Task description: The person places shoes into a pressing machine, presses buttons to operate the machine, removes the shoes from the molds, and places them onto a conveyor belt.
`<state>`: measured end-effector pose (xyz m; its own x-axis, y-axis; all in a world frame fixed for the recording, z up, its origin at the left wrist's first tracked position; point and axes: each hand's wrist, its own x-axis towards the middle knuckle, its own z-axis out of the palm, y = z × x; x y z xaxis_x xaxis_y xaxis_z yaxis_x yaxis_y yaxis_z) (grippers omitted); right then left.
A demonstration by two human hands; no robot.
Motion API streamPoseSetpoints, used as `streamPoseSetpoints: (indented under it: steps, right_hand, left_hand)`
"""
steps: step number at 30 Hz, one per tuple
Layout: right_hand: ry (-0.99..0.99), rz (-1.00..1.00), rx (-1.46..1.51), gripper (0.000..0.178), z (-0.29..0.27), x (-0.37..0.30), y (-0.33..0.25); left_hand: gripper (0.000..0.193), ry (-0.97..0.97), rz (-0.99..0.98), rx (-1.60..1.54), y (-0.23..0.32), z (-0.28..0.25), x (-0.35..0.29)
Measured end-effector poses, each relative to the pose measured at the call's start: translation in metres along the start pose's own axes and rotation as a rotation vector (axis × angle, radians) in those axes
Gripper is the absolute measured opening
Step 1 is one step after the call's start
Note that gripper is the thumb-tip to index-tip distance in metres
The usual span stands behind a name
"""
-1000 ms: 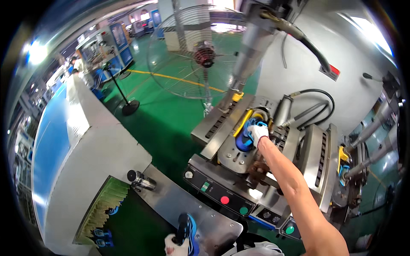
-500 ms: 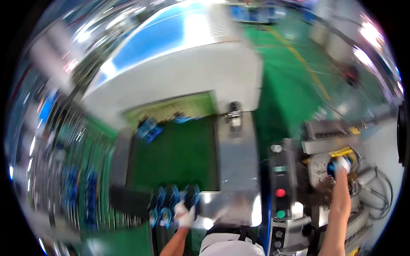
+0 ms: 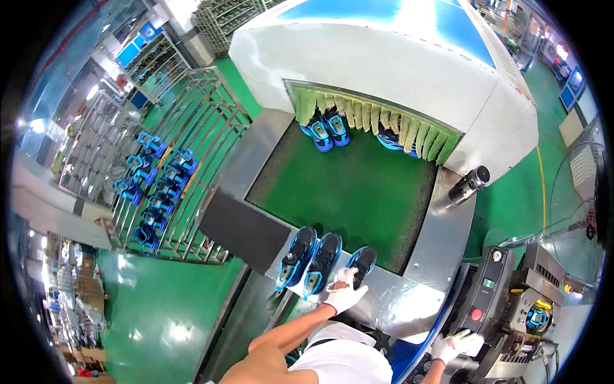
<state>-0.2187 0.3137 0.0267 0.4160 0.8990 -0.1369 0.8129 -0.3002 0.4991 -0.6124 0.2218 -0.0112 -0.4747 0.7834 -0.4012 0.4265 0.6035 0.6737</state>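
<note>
Looks about partway to me: two blue-and-black sneakers [image 3: 323, 261] stand lined up along the near edge of the metal counter [image 3: 409, 308], while another sneaker [image 3: 537, 318] sits in the press [image 3: 539, 270], not in that row. My gloved left hand [image 3: 345, 294] touches the heel of a third shoe [image 3: 363, 260] just right of them, can't tell if it's gripping; my right [image 3: 453, 347] hangs loosely spread by the press, nothing visible in it.

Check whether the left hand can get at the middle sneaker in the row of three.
Likely yes: the left hand is at the near end of the rightmost sneaker, and the middle sneaker stands just to its left, with nothing lying over it.
</note>
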Motion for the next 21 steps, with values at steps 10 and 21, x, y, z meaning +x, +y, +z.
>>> streamPoseSetpoints:
  steps: [10,21]
  right_hand:
    - [0.109,0.035,0.790,0.082,-0.020,-0.019,0.006]
    - [-0.727,0.147,0.255,0.067,-0.071,-0.168,-0.055]
  left_hand:
    - [0.058,0.278,0.196,0.001,-0.094,-0.155,0.249]
    - [0.064,0.474,0.446,0.279,-0.074,-0.312,0.519]
